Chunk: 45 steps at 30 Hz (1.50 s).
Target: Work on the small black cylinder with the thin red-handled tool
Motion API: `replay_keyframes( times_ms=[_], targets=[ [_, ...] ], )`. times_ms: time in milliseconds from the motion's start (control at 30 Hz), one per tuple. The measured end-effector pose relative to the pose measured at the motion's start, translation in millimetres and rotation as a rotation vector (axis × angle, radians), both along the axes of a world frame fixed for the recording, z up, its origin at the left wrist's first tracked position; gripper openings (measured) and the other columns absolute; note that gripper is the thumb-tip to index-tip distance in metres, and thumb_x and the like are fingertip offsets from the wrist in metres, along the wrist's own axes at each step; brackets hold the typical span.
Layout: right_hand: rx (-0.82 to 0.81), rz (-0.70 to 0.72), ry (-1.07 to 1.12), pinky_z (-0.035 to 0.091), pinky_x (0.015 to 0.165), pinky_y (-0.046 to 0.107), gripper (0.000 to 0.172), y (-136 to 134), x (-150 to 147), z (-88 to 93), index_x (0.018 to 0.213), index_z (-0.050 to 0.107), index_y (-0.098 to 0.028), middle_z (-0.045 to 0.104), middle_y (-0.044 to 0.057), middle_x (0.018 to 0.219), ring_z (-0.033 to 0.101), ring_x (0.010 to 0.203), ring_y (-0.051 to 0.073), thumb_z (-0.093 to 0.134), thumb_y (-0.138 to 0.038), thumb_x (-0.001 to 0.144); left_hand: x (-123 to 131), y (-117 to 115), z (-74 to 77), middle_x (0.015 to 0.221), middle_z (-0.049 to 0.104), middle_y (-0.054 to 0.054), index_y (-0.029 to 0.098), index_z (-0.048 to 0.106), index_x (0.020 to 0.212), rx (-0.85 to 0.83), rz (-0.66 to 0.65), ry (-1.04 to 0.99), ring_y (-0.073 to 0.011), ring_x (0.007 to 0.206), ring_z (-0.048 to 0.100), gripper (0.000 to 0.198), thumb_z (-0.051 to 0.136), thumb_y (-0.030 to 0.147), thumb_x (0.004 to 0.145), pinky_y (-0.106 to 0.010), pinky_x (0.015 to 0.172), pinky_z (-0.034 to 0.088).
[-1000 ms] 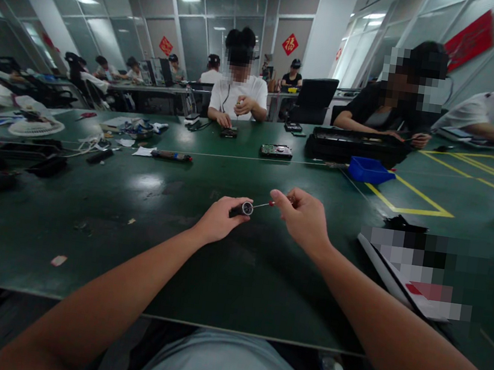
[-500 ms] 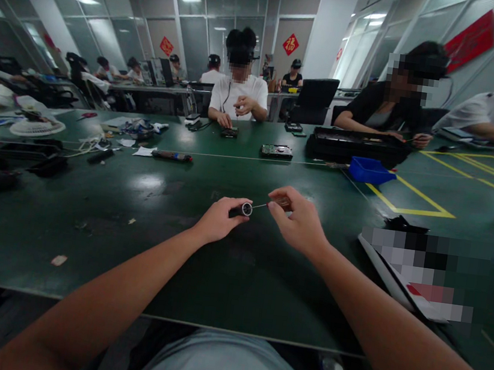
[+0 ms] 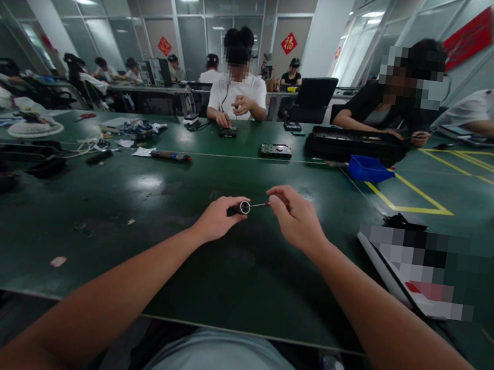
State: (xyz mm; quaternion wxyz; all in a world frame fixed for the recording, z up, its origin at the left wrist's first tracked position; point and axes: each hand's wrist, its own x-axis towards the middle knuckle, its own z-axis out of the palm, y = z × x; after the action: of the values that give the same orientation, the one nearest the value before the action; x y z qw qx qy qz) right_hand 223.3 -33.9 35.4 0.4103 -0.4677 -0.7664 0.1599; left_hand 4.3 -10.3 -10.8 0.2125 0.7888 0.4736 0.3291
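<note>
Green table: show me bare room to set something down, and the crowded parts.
Bare: the table between its near edge and the left hand and right hand; also between the right hand and the blue bin. Crowded: the far left, where the white cable, white round item and black parts lie together.

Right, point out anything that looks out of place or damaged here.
A pale scrap and a smaller one lie loose on the table at the left, like stray litter. The black cylinder in the left hand is too small to judge for damage.

Blue tray [image 3: 369, 170], black office chair [image 3: 312, 98]
</note>
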Motion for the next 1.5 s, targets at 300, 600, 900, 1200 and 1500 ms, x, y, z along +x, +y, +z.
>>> replay_keyframes(
  times_ms=[300, 600, 900, 1200, 1500],
  targets=[
    [-0.062, 0.027, 0.257, 0.049, 0.070, 0.034, 0.020, 2.7, -3.1, -4.8, 0.100, 0.062, -0.021, 0.070, 0.005, 0.085, 0.066, 0.079, 0.020, 0.053, -0.037, 0.093, 0.8, -1.0, 2.5, 0.128, 0.065, -0.005, 0.025, 0.064, 0.127, 0.016, 0.011, -0.004, -0.0240, 0.118, 0.058, 0.043, 0.070, 0.024, 0.085, -0.043, 0.107, 0.041],
    [-0.160, 0.032, 0.557, 0.053, 0.070, 0.035, 0.030, 11.4, -6.3, -12.6, 0.089, 0.061, -0.019, 0.064, 0.002, 0.077, 0.064, 0.068, 0.016, 0.052, -0.047, 0.093, 1.2, -3.0, 6.9, 0.122, 0.067, -0.006, 0.024, 0.062, 0.129, 0.081, -0.036, 0.031, -0.0226, 0.115, 0.059, 0.045, 0.071, 0.024, 0.085, -0.041, 0.103, 0.044],
    [-0.402, 0.037, 0.782, 0.054, 0.060, 0.032, 0.035, 21.3, -3.2, -15.2, 0.081, 0.057, -0.021, 0.057, 0.001, 0.071, 0.056, 0.060, 0.014, 0.058, -0.055, 0.085, 0.7, -3.6, 11.3, 0.123, 0.067, -0.005, 0.024, 0.063, 0.128, 0.079, -0.100, 0.049, -0.0223, 0.115, 0.058, 0.042, 0.070, 0.026, 0.086, -0.039, 0.102, 0.043],
    [-0.140, -0.029, 0.562, 0.052, 0.068, 0.034, 0.026, 10.6, -4.2, -9.2, 0.090, 0.058, -0.021, 0.064, 0.003, 0.079, 0.062, 0.068, 0.015, 0.051, -0.046, 0.093, -0.8, -3.7, 10.0, 0.123, 0.067, -0.005, 0.028, 0.063, 0.128, 0.067, -0.042, 0.042, -0.0238, 0.113, 0.058, 0.043, 0.071, 0.030, 0.085, -0.041, 0.101, 0.043],
    [-0.045, -0.070, 0.387, 0.049, 0.067, 0.033, 0.021, 3.6, -4.9, -4.6, 0.090, 0.057, -0.021, 0.067, 0.003, 0.076, 0.062, 0.068, 0.017, 0.047, -0.039, 0.095, 0.8, -4.3, 10.2, 0.124, 0.067, -0.005, 0.026, 0.063, 0.127, 0.076, -0.028, 0.043, -0.0236, 0.113, 0.058, 0.044, 0.072, 0.030, 0.085, -0.041, 0.102, 0.043]
  ],
)
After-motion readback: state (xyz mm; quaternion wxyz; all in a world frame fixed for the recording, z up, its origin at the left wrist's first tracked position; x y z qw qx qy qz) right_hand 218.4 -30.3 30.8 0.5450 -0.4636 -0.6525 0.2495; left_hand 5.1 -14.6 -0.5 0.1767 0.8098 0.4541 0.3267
